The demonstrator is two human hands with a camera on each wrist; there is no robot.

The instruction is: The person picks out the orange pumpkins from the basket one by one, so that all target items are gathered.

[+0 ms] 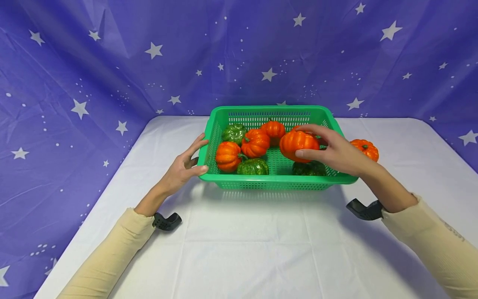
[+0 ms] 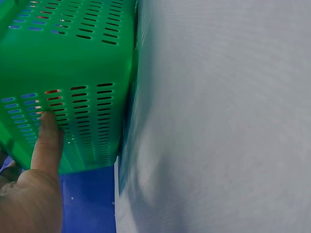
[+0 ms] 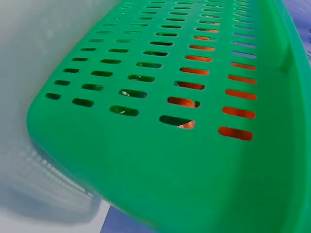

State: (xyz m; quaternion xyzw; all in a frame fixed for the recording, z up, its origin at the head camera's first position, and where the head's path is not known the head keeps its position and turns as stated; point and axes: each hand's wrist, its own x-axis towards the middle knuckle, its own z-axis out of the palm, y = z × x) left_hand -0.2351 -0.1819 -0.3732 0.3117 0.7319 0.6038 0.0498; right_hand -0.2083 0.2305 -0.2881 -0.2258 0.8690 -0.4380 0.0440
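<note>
A green slotted basket [image 1: 276, 178] holds several orange pumpkins [image 1: 255, 143] and several green ones [image 1: 253, 167]. Over its right half, my right hand [image 1: 332, 151] grips a large orange pumpkin [image 1: 295, 145] between thumb and fingers, above a dark green pumpkin [image 1: 309, 168]. My left hand [image 1: 181, 168] is at the basket's left end, fingers and thumb spread and fairly straight at the rim. In the left wrist view, a finger of the left hand [image 2: 41, 179] touches the slotted wall [image 2: 92, 68]. The right wrist view shows the basket's wall [image 3: 146, 160] and no hand.
Another orange pumpkin [image 1: 366, 149] lies on the white tablecloth [image 1: 254, 241] just right of the basket, partly behind the right hand. A purple cloth with white stars [image 1: 239, 54] hangs behind and to the left. Black curved mounts [image 1: 167, 222] sit at both wrists.
</note>
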